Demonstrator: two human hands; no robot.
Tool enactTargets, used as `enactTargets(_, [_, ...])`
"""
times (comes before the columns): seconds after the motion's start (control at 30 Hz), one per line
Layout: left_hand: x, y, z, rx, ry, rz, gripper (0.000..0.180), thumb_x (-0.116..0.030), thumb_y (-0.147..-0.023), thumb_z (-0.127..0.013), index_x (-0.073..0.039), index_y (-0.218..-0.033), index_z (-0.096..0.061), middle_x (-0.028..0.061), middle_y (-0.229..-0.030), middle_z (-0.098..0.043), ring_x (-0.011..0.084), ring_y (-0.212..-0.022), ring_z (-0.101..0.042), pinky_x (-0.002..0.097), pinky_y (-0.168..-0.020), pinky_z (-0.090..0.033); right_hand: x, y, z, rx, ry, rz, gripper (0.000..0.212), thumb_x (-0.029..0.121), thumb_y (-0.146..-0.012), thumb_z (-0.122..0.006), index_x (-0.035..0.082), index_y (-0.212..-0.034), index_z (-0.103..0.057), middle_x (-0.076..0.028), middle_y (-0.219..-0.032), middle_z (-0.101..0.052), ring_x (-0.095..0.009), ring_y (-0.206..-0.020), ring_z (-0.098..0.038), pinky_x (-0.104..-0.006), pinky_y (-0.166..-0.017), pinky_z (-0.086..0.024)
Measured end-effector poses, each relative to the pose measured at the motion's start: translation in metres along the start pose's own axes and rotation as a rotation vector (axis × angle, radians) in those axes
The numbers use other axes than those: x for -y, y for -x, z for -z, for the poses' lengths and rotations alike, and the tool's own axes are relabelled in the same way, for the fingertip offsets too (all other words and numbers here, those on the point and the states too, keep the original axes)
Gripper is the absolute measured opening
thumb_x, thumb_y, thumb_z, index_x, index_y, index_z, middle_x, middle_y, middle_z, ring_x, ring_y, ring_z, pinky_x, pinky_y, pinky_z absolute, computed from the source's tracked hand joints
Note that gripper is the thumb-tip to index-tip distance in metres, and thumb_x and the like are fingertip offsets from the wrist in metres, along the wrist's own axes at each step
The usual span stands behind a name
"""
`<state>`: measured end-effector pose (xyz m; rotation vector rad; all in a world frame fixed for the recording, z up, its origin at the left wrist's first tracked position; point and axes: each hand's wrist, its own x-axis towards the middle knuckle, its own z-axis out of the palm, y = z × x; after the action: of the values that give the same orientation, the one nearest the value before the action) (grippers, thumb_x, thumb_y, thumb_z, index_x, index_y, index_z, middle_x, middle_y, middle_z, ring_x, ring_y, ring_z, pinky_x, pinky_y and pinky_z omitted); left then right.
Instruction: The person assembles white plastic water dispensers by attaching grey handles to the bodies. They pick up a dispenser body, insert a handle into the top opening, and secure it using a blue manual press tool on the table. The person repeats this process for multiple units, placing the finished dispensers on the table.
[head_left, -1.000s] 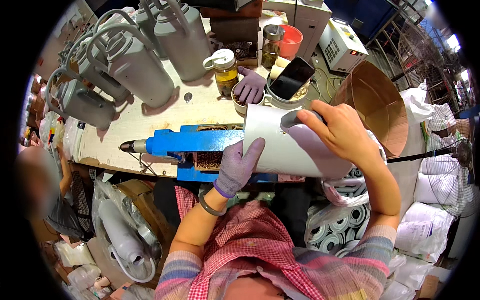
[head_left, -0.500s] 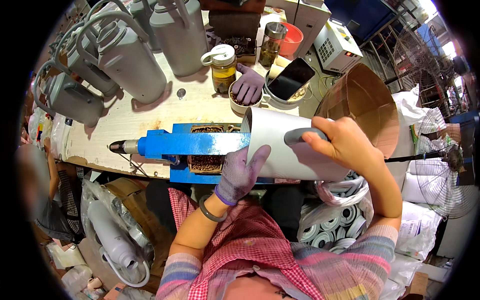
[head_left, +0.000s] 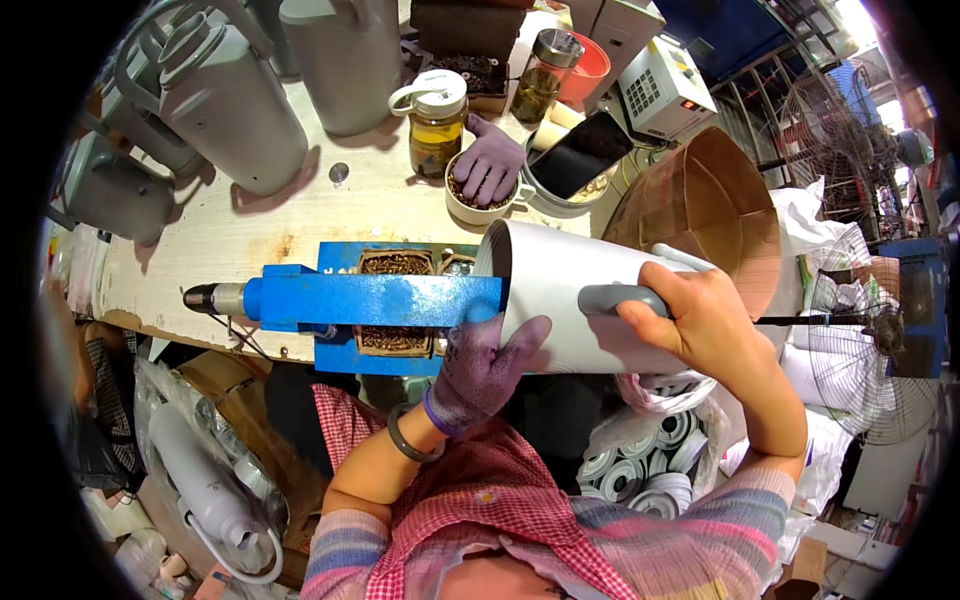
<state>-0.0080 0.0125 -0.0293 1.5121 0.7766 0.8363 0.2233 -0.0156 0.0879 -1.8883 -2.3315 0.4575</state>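
Observation:
A light grey kettle shell (head_left: pixel 570 270) lies on its side, its open end toward the left. The tip of a blue bench fixture arm (head_left: pixel 400 300) reaches into that opening. My right hand (head_left: pixel 690 315), bare, is wrapped round the shell's darker grey handle (head_left: pixel 615 299). My left hand (head_left: pixel 485 370), in a purple glove, is at the near rim of the opening. Its thumb stands apart on the outside of the shell, and the rim lies between thumb and fingers; the fingertips are partly hidden by the blue arm and rim.
Trays of small brass-coloured screws (head_left: pixel 395 264) sit under the arm. Behind are a cup with a purple glove (head_left: pixel 490 165), a jar (head_left: pixel 437 125), a phone (head_left: pixel 590 155) and several grey kettles (head_left: pixel 235 110). A cardboard box (head_left: pixel 690 200) stands right; bagged ring parts (head_left: pixel 655 450) lie below.
The view has shifted a little. The shell has turned slightly, and a light grey projection now shows beyond my right hand. My left hand has moved slightly lower at the rim.

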Motion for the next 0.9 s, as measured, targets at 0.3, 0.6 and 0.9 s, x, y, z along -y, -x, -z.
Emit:
enactTargets(0.3, [0.001,0.005,-0.001,-0.016,-0.198,-0.135,0.033,-0.025,-0.101,-0.052,0.003,-0.108,-0.067,0.0107,-0.088,-0.071,0.0156,-0.075,-0.065,0.0285,-0.069,-0.051,0.007,0.003,0.001,-0.016,0.072,-0.063,0.046,0.046,-0.094,-0.057,0.002,-0.081,-0.056,-0.022,-0.063,-0.057,-0.041,-0.061,-0.059,-0.0458,-0.056,-0.045])
enactTargets(0.6, [0.016,-0.002,-0.003,-0.109,0.106,0.234,0.053,-0.049,-0.093,-0.063,0.001,-0.109,-0.067,0.0035,-0.077,-0.064,0.0098,-0.071,-0.062,0.0236,-0.056,-0.052,0.017,0.008,-0.004,-0.168,0.11,-0.076,0.047,0.048,-0.099,-0.046,0.004,-0.087,-0.058,-0.022,-0.069,-0.062,-0.043,-0.068,-0.06,-0.0517,-0.061,-0.045])
enactTargets(0.9, [0.043,0.11,0.013,0.572,0.101,0.353,0.048,-0.003,-0.09,-0.061,0.001,-0.137,-0.051,0.012,-0.123,-0.063,0.0192,-0.104,-0.063,0.0307,-0.092,-0.051,-0.108,0.206,-0.013,-0.361,-0.457,-0.305,0.039,0.038,-0.1,-0.044,0.009,-0.103,-0.07,-0.013,-0.065,-0.059,-0.023,-0.063,-0.06,-0.0347,-0.061,-0.046])
